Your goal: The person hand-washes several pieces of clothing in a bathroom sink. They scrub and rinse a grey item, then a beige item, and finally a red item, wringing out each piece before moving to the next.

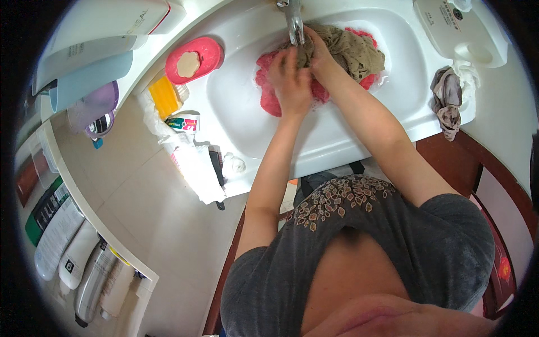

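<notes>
In the white washbasin lies a wet olive-brown cloth with small dark spots. A red cloth is under it and shows at both sides. My right hand grips the olive-brown cloth just beside the spout of the chrome faucet. Motion blurs my left hand, which is over the left part of the cloths with its fingers spread. Its fingertips are near the spout, and I cannot tell whether they pinch fabric. Water wets the basin around the cloths.
A red soap dish with a beige soap bar stands on the left rim, near a yellow soap bar, a toothpaste tube and a dark comb. At right are a white jug and crumpled grey fabric. Bottles fill a shelf.
</notes>
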A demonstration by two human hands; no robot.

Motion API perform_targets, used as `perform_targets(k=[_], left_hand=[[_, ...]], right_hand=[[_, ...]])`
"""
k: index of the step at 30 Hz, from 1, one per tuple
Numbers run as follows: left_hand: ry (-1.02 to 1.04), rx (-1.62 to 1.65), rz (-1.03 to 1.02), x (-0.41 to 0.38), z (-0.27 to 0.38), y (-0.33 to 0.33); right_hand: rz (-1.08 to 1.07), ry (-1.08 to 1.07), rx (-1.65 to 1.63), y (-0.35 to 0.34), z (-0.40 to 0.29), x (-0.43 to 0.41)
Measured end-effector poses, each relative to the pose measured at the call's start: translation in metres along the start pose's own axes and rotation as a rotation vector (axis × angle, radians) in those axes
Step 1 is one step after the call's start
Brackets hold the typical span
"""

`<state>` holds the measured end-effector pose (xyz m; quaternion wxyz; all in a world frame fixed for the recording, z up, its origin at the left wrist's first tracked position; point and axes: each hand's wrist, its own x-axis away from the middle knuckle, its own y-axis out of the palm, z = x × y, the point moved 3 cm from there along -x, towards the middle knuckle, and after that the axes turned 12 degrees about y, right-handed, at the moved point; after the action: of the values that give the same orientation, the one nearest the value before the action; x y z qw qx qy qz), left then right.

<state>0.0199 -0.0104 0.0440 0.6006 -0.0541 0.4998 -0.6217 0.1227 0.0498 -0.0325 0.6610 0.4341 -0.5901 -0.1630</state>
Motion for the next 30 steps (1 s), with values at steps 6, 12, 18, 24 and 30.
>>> perform_targets(k=[6,12,18,24,30], left_hand=[[-0.350,0.175,-0.007,-0.018,-0.057,0.013],[-0.088,0.139,0.041,-0.015,-0.016,0.031],[-0.129,0.229,0.044,-0.025,-0.003,0.033],[-0.500,0.454,0.097,-0.029,-0.037,0.032],[-0.049,0.208,-0.015,-0.008,0.046,0.031]], right_hand=[[0.076,0.080,0.025,0.012,0.027,0.010],[0.095,-0.068,0.219,-0.015,0.013,0.006],[-0.136,0.056,0.146,-0.029,-0.008,-0.015],[-0.024,0.111,0.058,0.007,0.019,0.022],[-0.268,0.058,0.083,-0.007,0.006,0.033]])
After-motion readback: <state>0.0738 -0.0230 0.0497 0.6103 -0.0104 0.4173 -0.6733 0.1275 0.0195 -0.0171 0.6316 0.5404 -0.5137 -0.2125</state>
